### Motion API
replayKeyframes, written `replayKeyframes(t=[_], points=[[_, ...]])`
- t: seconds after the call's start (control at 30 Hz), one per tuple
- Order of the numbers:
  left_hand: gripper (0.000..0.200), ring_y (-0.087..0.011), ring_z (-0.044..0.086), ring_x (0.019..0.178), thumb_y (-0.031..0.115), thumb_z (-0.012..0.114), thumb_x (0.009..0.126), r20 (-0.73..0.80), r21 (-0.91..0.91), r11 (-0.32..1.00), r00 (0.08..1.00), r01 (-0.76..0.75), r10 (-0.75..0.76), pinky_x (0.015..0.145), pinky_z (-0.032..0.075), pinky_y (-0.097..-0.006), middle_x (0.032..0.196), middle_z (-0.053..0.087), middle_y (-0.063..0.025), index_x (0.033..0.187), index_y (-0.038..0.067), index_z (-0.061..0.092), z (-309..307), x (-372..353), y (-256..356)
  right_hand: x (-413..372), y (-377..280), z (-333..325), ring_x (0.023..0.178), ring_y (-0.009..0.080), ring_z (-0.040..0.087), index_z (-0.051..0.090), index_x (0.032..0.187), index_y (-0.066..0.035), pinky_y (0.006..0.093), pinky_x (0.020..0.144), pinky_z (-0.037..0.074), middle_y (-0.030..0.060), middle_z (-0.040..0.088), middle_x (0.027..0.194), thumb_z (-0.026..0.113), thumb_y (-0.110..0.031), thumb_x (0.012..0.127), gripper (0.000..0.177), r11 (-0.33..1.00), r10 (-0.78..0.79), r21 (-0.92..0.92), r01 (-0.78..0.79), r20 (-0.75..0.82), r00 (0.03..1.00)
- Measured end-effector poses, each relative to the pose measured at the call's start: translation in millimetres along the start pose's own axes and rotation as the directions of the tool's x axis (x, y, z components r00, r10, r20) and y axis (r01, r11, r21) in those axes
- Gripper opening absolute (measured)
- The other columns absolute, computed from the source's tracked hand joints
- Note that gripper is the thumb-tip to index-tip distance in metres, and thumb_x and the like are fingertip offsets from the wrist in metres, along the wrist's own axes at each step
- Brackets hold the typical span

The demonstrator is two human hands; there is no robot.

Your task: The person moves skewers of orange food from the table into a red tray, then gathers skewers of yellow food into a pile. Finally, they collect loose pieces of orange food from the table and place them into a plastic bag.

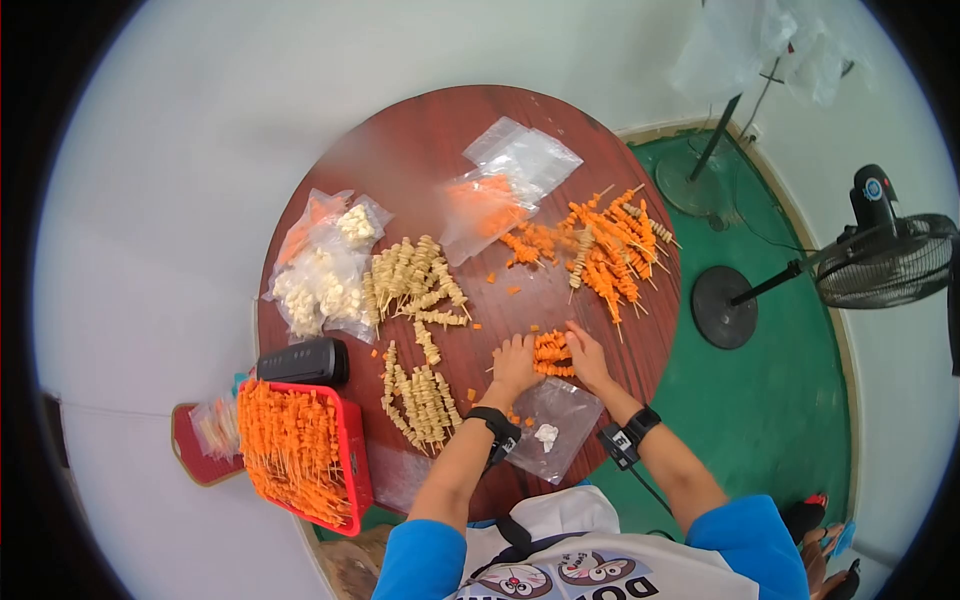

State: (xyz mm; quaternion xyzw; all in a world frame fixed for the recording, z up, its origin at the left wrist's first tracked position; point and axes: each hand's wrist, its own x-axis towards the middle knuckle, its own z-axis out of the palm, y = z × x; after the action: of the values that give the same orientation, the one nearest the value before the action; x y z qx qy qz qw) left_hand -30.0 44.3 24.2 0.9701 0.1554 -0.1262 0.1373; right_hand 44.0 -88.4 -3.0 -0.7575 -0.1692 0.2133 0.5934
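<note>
Okay so both hands are down low on the table, one on each side of a short stack of orange skewers (552,352). Call that stack the middle of the clock, 12 at the far edge. Left hand (516,364) is at 9, fingers bent over the stick ends; right hand (588,358) is at 3, thumb side touching the stack. Can't tell how tightly the fingers on either one are closed, sorry.

Just below at 6 there's a clear bag (577,425) lying flat with a crumpled white bit (546,436) on it. Around 1 there's a messy heap of more orange skewers (610,255), a few pale ones mixed in. At 11, a plastic bag (488,205) of orange pieces.

Pale skewers sit in two batches: one at 10 (402,275), another between 8 and 9 (425,400). Bags of white pieces (325,285) are further out, between 9 and 10. Black case (305,362) at 9, and a red basket (354,450) piled with orange skewers at 8.

Off the round table (545,290), between 2 and 3, stands a fan (885,262) on green floor (770,400).
</note>
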Motion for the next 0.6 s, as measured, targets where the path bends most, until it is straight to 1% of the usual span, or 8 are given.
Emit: replayKeyframes(t=[0.1,0.17,0.27,0.33,0.4,0.43,0.5,0.6], points=[[0.067,-0.0283,0.051,0.090,0.030,0.071,0.055,-0.010,0.021,0.998,0.998,0.061,-0.061,0.075,0.043,-0.0414,0.098,0.047,-0.0108,0.111,0.009,0.041,-5,-2,-2,-5,-12,-10,0.110,0.0273,0.045,0.051,0.108,0.002,0.0315,0.091,0.034,0.0180,0.049,0.116,0.045,-0.023,0.084,0.035,0.998,-0.065,0.013,0.067,-0.152,0.986],[0.060,-0.0289,0.052,0.087,0.032,0.070,0.056,-0.051,-0.217,0.969,0.990,0.115,-0.128,0.073,0.044,-0.0412,0.096,0.048,-0.0110,0.105,0.008,0.044,-15,-9,-4,-15,-25,-20,0.109,0.0255,0.046,0.052,0.106,0.002,0.0314,0.090,0.035,0.0176,0.049,0.115,0.047,-0.018,0.083,0.031,0.994,-0.109,-0.041,0.103,-0.184,0.977],[0.050,-0.0320,0.053,0.085,0.037,0.066,0.062,-0.360,-0.474,0.880,0.917,-0.021,-0.173,0.071,0.044,-0.0400,0.091,0.054,-0.0145,0.099,0.008,0.048,-13,-17,-21,-26,-35,-28,0.102,0.0245,0.050,0.055,0.100,0.001,0.0317,0.088,0.037,0.0140,0.055,0.106,0.047,-0.015,0.083,0.025,0.976,-0.193,-0.142,0.167,-0.196,0.961],[0.060,-0.0334,0.055,0.084,0.033,0.068,0.057,-0.223,-0.619,0.778,0.926,0.107,-0.304,0.072,0.044,-0.0401,0.091,0.058,-0.0172,0.105,0.006,0.046,-33,-32,-30,-34,-36,-24,0.094,0.0184,0.052,0.055,0.103,0.001,0.0283,0.082,0.040,0.0104,0.056,0.103,0.046,-0.015,0.084,0.026,0.996,-0.090,-0.035,0.085,-0.191,0.978],[0.067,-0.0336,0.055,0.085,0.027,0.068,0.054,-0.098,-0.772,0.622,0.943,0.130,-0.318,0.073,0.045,-0.0386,0.092,0.057,-0.0188,0.111,0.004,0.043,-49,-43,-42,-40,-33,-18,0.091,0.0138,0.052,0.055,0.103,0.001,0.0246,0.078,0.040,0.0070,0.056,0.101,0.047,-0.016,0.085,0.026,0.995,-0.071,0.062,0.080,-0.139,0.988],[0.067,-0.0336,0.055,0.085,0.027,0.068,0.054,-0.106,-0.774,0.617,0.931,0.144,-0.350,0.073,0.045,-0.0386,0.092,0.057,-0.0188,0.111,0.004,0.043,-55,-53,-51,-46,-43,-10,0.091,0.0138,0.052,0.055,0.103,0.001,0.0246,0.078,0.040,0.0070,0.056,0.101,0.047,-0.016,0.085,0.026,0.994,-0.080,0.070,0.088,-0.106,0.991],[0.063,-0.0290,0.057,0.083,0.022,0.069,0.052,-0.284,-0.886,0.455,0.881,-0.091,-0.377,0.072,0.045,-0.0347,0.090,0.057,-0.0172,0.107,0.001,0.044,-63,-70,-62,-60,-58,-3,0.089,0.0125,0.051,0.054,0.103,0.000,0.0229,0.075,0.040,0.0062,0.055,0.100,0.047,-0.015,0.085,0.025,0.993,-0.083,0.088,0.083,-0.003,0.997],[0.055,-0.0173,0.056,0.081,0.014,0.072,0.053,-0.254,-0.900,0.435,0.825,-0.011,-0.505,0.073,0.045,-0.0289,0.089,0.058,-0.0103,0.100,-0.002,0.047,-95,-126,-101,-79,-65,12,0.085,0.0107,0.051,0.055,0.100,0.001,0.0215,0.071,0.041,0.0045,0.056,0.095,0.048,-0.013,0.084,0.022,0.990,-0.106,0.096,0.100,0.060,0.993]])
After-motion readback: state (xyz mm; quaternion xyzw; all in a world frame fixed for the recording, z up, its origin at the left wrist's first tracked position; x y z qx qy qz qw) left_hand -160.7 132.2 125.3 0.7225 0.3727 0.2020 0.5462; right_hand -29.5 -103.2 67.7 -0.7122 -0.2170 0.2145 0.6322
